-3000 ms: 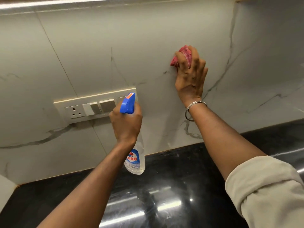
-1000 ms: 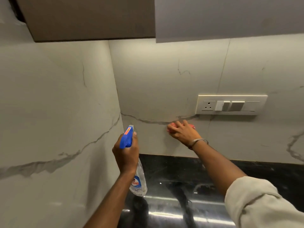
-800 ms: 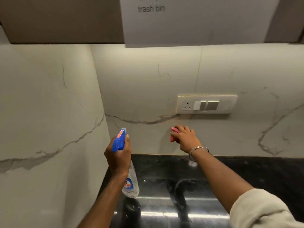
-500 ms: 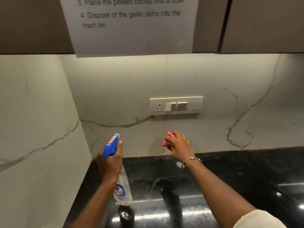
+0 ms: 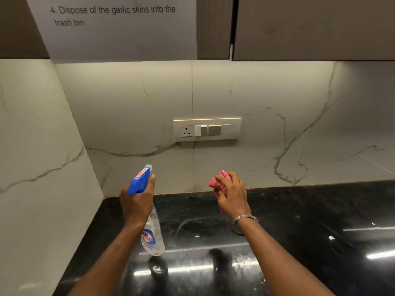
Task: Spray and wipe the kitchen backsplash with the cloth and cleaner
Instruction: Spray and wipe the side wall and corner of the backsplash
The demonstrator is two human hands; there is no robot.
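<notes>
My left hand (image 5: 136, 201) grips the neck of a clear spray bottle (image 5: 152, 236) with a blue trigger head (image 5: 140, 179), nozzle aimed at the wall. My right hand (image 5: 234, 195) holds a bunched red cloth (image 5: 219, 181) in the air, a little off the marble backsplash (image 5: 267, 159) and above the black counter (image 5: 299, 221). A metal bangle sits on my right wrist.
A switch and socket plate (image 5: 207, 129) is mounted on the backsplash above my hands. A marble side wall (image 5: 38, 167) closes the corner at left. Brown cabinets (image 5: 310, 26) hang overhead, with a printed paper sheet (image 5: 119, 28) taped to them.
My right hand with the cloth has come off the backsplash and drawn back toward me over the counter. The view has pulled back and swung right. My left hand keeps its hold on the bottle.
</notes>
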